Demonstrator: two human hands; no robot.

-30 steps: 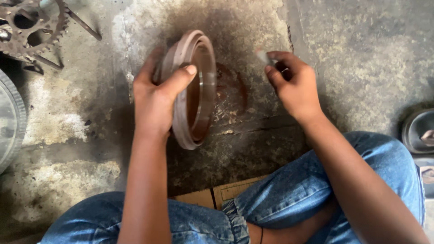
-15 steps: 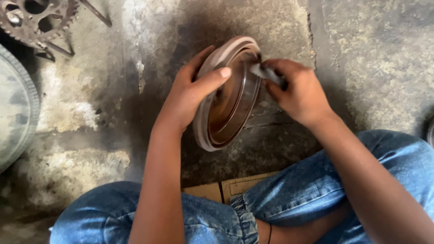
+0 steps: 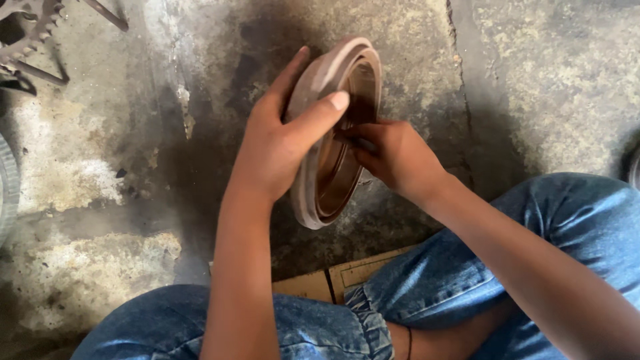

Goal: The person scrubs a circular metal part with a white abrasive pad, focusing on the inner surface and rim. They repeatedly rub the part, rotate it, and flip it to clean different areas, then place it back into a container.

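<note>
brown metal ring, upright on edge over concrete floor; left hand clamped on rim, right hand pinched shut inside, contents unclear.

The ring was dull brown, the jeans faded blue, the floor mottled grey with dark stains.

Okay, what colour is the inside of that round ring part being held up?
Glossy reddish brown inside the ring, its outer rim a duller grey-brown; head view.

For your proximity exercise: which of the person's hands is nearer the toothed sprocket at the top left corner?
Left. The left hand sits between the sprocket and the right hand, which lies farther right.
</note>
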